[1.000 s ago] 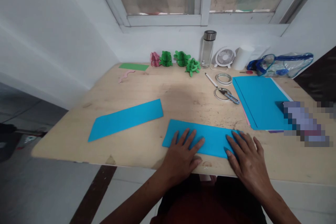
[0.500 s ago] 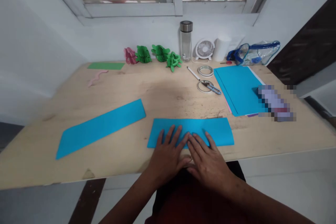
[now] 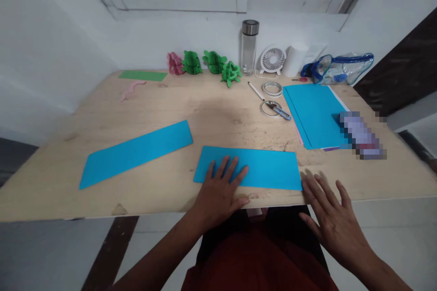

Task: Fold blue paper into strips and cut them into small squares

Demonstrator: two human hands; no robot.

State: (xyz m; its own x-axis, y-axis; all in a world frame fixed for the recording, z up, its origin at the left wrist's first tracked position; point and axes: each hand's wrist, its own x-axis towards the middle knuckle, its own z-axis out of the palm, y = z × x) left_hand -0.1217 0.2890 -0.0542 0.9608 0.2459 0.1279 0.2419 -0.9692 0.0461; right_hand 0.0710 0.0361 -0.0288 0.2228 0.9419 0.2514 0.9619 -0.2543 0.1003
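A blue paper strip point(image 3: 269, 168) lies flat near the table's front edge. My left hand point(image 3: 220, 191) rests on its left part with fingers spread. Just past the strip's lower right corner, my right hand point(image 3: 331, 213) is open over the table edge, its fingers apart and holding nothing. A second blue strip point(image 3: 136, 153) lies slanted on the left side of the table.
At the right, a stack of blue sheets point(image 3: 317, 118) bears a blurred object point(image 3: 362, 134). Behind are snips point(image 3: 279, 110), tape rolls point(image 3: 272, 88), a pen point(image 3: 256, 91), a bottle point(image 3: 249, 50), a small fan point(image 3: 272, 60) and green paper shapes point(image 3: 214, 62).
My right hand has slid right, from the middle of the near strip to beyond its right end. My left hand stays on the strip. The view has shifted slightly.
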